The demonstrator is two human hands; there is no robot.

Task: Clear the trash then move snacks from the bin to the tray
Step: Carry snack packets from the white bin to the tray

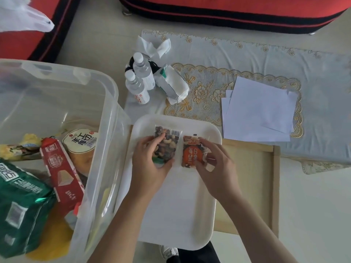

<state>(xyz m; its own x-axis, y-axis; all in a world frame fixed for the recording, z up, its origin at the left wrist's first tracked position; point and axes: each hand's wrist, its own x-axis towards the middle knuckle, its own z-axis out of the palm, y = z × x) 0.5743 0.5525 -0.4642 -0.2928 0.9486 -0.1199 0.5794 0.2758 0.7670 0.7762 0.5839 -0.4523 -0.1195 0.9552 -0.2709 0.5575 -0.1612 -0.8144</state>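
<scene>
A white tray (176, 205) lies in front of me on a wooden board. Two small nut packets rest side by side on its far half. My left hand (150, 166) grips the clear mixed-nut packet (169, 139) on the left. My right hand (214, 168) holds the orange nut packet (191, 150) by its right edge. To the left stands a clear plastic bin (106, 103) with a green bag (20, 205), a red carton (60, 171), a round bread pack (81, 141) and yellow snack packs inside.
Two water bottles (140, 80), a tissue pack (172, 84), crumpled tissues (153, 46) and white paper sheets (258, 109) lie on the lace-patterned cloth beyond the tray. A red sofa (228, 10) runs along the back. A white plastic bag (24, 19) hangs at top left.
</scene>
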